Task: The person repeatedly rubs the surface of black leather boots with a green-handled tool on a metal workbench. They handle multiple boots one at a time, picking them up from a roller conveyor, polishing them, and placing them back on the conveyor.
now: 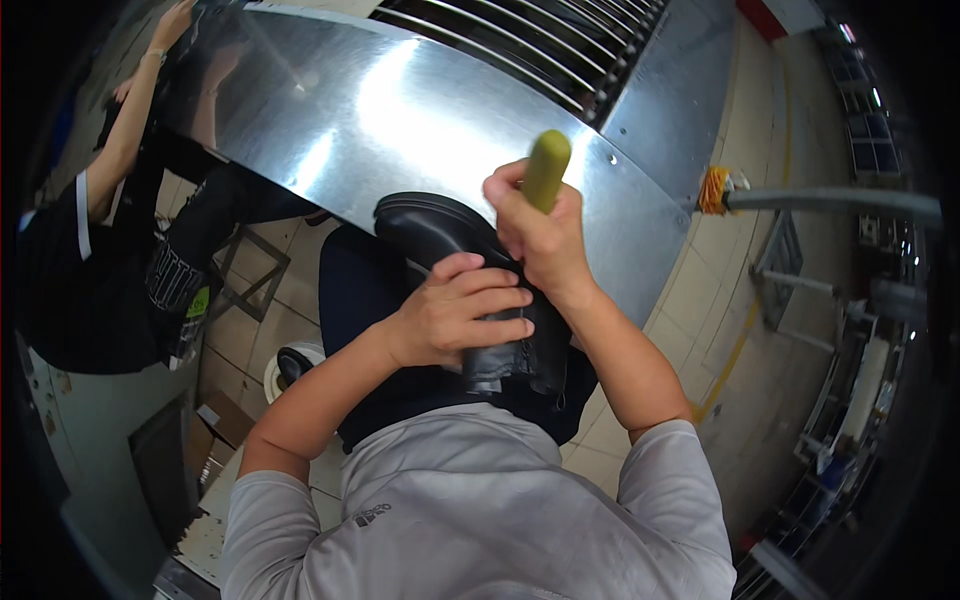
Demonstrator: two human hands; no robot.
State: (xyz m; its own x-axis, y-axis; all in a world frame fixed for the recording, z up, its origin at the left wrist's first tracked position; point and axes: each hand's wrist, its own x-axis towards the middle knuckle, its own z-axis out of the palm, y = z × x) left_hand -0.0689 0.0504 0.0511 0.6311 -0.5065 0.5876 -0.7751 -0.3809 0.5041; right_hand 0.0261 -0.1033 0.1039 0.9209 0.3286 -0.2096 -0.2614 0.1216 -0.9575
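Observation:
A black leather ankle boot (430,228) lies across my lap, its toe at the edge of the metal table. My left hand (455,312) is wrapped over the boot's shaft, fingers pointing right. In my right fist is a tool with a rounded olive-yellow handle (546,170) sticking up. That fist, my right hand (540,235), sits close against the far right side of the boot. The tool's lower end is hidden behind the hand, so its kind and whether it touches the boot cannot be made out.
The shiny metal table (290,100) runs along the far side, with a rack of metal bars (540,40) beyond. At left sits another person (100,270). A white bucket (272,378) and a cardboard box (225,420) stand at lower left. A metal pipe (830,200) juts in at right.

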